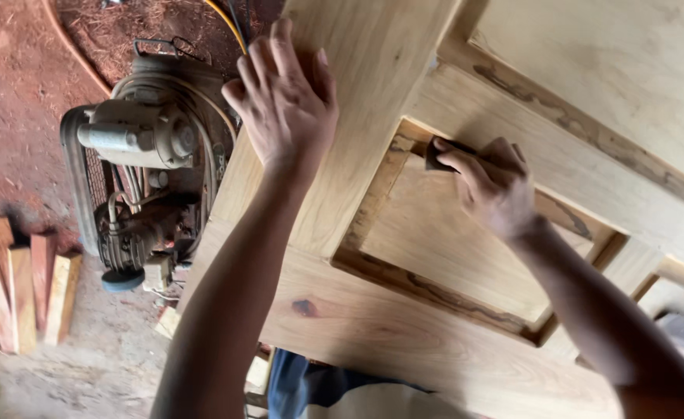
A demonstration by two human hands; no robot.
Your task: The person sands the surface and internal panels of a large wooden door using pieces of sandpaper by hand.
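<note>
Wood is all I see under my hands: 1 big pale door (404,326) with sunk panels in it. My left hand (284,97) lies flat and open on the long side board, fingers spread, and I think that is to keep the door from sliding while I work. My right hand (491,185) is closed tight on 1 small dark sanding block (437,155), and the block is pressed into the top corner of 1 sunk panel (450,248), right where the panel meets its darker frame. I hold it low like that so the block can get into the groove. My 2 hands are well apart, with the side board between them. Down on the red dirt floor (16,101) stands 1 old grey machine (144,167) with hoses, close beside the door's edge. Near it lie about 6 short wood pieces (24,283) in a row. I can see 3 panels, 2 only in part.
</note>
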